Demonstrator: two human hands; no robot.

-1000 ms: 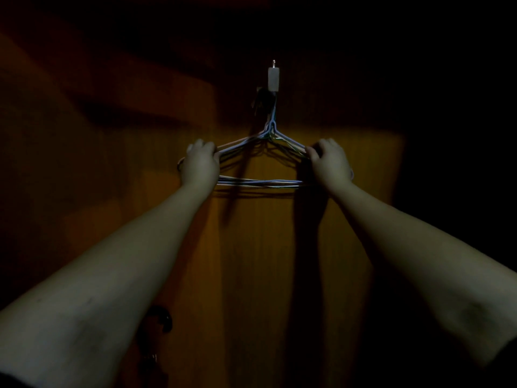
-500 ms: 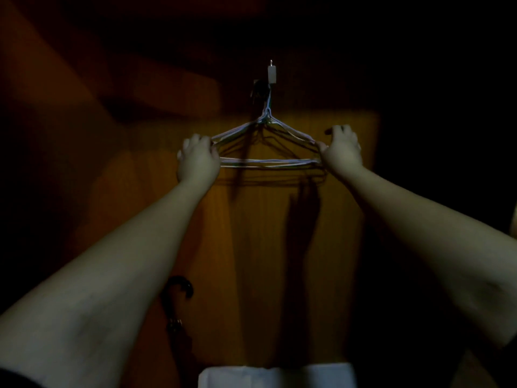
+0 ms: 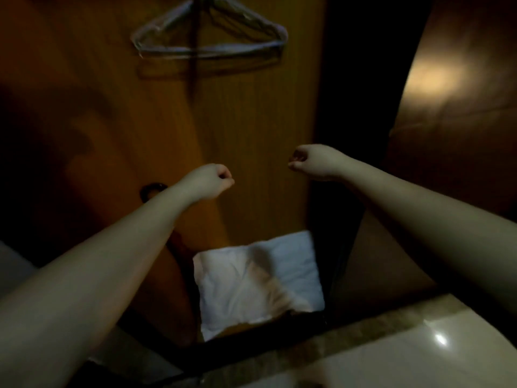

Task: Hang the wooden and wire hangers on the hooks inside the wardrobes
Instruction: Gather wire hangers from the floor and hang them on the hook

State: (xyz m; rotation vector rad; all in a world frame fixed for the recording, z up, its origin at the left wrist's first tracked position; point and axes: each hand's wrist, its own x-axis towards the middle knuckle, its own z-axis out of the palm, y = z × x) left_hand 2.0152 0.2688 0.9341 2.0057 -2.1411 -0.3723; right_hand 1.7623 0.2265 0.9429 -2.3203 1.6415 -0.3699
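Thin grey wire hangers (image 3: 209, 46) hang against the orange-brown wooden wardrobe panel (image 3: 246, 130) (blurred); below, left hand (image 3: 208, 180) and right hand (image 3: 313, 161), 2 empty fists.

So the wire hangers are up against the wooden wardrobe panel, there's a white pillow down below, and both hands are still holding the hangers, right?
Not quite. The head view shows the left hand and right hand well below the wire hangers, fingers curled, holding nothing. The hangers against the wooden panel and the white pillow below are right.
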